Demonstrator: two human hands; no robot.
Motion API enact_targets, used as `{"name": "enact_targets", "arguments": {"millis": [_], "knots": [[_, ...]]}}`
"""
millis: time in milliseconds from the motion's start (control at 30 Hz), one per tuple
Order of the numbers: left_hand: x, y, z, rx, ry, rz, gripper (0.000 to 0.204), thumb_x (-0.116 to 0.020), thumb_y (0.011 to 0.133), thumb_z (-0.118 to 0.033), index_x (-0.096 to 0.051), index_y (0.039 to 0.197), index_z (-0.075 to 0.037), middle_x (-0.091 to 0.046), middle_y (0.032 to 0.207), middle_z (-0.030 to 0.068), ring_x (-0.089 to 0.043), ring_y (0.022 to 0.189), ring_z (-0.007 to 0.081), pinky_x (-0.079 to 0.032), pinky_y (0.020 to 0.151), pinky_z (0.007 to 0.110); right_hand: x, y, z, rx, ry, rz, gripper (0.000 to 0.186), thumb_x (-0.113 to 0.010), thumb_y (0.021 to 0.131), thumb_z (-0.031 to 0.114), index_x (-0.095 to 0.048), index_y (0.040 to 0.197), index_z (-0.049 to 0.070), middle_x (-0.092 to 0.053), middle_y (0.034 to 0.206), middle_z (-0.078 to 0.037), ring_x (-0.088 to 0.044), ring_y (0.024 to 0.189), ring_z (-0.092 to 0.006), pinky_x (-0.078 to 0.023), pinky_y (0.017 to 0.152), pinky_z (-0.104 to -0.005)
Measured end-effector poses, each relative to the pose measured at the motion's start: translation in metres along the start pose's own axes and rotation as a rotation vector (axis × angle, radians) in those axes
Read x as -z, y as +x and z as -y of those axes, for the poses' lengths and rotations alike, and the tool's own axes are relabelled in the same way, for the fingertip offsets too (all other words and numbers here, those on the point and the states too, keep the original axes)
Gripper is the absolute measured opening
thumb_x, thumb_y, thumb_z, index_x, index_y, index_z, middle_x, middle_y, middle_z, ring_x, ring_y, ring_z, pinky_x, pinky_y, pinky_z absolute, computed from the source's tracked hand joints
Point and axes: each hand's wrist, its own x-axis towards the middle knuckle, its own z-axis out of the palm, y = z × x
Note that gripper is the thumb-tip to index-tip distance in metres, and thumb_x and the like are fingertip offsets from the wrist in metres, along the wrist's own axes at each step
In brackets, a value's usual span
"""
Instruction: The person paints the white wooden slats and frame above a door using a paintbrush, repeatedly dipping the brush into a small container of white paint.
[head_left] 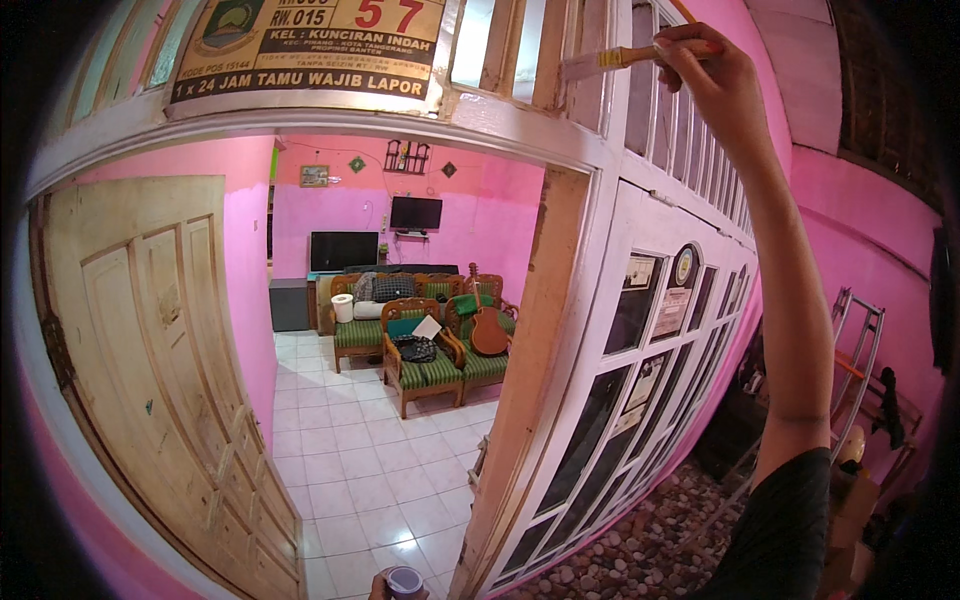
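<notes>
Holding the paintbrush (612,59) up high, the right hand (712,78) has its grip pinched about the handle; the bristles are beside a brown upright slat (549,60) above the white lintel (480,136), though from where I stand I cannot tell whether they touch it; low down, the left hand (379,587) seems to have its grip wrapped around a small can (404,579), little of it in sight; what worries me is a drip, since an overloaded brush at that height could run down the wrist or onto the tiled floor (370,490); a careless stroke might smear the printed sign (305,50) nearby, and a tilted can could spill; the bristles point left and slightly down; the brush's long axis lies nearly level, running rightward into the hand.
</notes>
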Motion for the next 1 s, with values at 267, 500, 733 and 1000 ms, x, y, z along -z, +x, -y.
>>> {"name": "enact_targets", "arguments": {"millis": [267, 500, 733, 1000], "knots": [[-0.006, -0.003, 0.002, 0.053, 0.064, 0.015, 0.055, -0.084, 0.085, -0.009, -0.053, 0.129, -0.001, -0.065, 0.112, 0.0087, -0.064, 0.101, 0.0159, -0.053, 0.087, 0.03, -0.006, -0.019, -0.019, -0.001, 0.196, 0.001, 0.019, -0.064, 0.1, 0.015, -0.069, 0.107, -0.002, -0.069, 0.085, -0.006, -0.063, 0.074, -0.01, -0.052, 0.07, -0.0257], [-0.011, -0.004, -0.009, 0.011, 0.091, 0.003, 0.053, -0.083, 0.085, -0.009, -0.054, 0.128, -0.001, -0.066, 0.109, 0.0086, -0.065, 0.098, 0.0157, -0.053, 0.085, 0.03, -0.014, -0.032, -0.023, 0.047, 0.24, -0.009, 0.02, -0.067, 0.1, 0.016, -0.069, 0.108, -0.002, -0.069, 0.083, -0.005, -0.064, 0.076, -0.0106, -0.052, 0.07, -0.0266], [-0.019, -0.002, -0.016, 0.022, 0.104, 0.001, 0.053, -0.084, 0.085, -0.01, -0.054, 0.127, -0.001, -0.067, 0.111, 0.0095, -0.065, 0.101, 0.0161, -0.054, 0.087, 0.03, -0.006, -0.04, -0.031, 0.042, 0.223, 0.02, 0.021, -0.066, 0.099, 0.015, -0.07, 0.11, -0.003, -0.07, 0.085, -0.006, -0.064, 0.076, -0.0104, -0.052, 0.072, -0.0262], [-0.022, -0.004, 0.0, 0.034, 0.085, 0.026, 0.056, -0.084, 0.084, -0.01, -0.053, 0.13, -0.001, -0.067, 0.113, 0.0099, -0.065, 0.104, 0.017, -0.053, 0.091, 0.031, -0.01, -0.05, -0.044, 0.033, 0.349, 0.022, 0.021, -0.067, 0.1, 0.017, -0.069, 0.109, -0.002, -0.07, 0.087, -0.006, -0.065, 0.077, -0.0104, -0.052, 0.074, -0.0261]]}}
